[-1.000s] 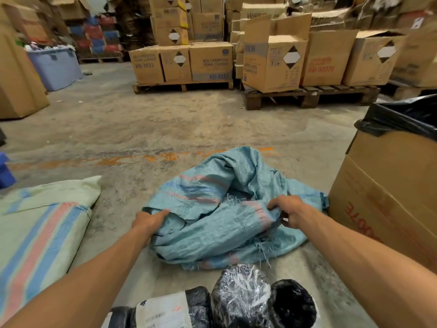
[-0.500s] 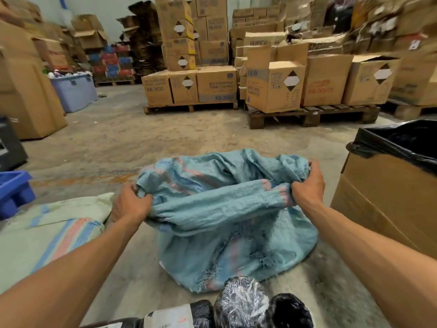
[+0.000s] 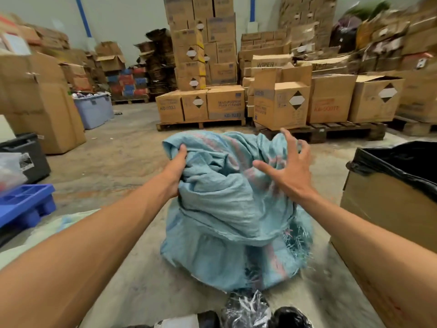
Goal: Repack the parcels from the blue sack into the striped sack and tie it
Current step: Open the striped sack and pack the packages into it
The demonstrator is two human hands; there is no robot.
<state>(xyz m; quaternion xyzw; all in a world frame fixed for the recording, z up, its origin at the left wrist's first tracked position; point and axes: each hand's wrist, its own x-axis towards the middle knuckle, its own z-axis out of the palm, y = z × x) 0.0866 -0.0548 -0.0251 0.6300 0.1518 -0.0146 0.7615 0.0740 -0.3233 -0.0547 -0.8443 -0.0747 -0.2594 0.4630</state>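
Head view: left hand (image 3: 176, 171) grips blue sack (image 3: 227, 209), right hand (image 3: 287, 171) spread; parcels (image 3: 246, 308) lie out, repacking and tying pending.

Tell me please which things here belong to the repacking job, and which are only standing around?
Job:
blue sack, gripped by left hand
right hand, open
wrapped parcels
striped sack, barely visible

Standing around:
lined carton
blue crate
boxes on pallets
grey tub
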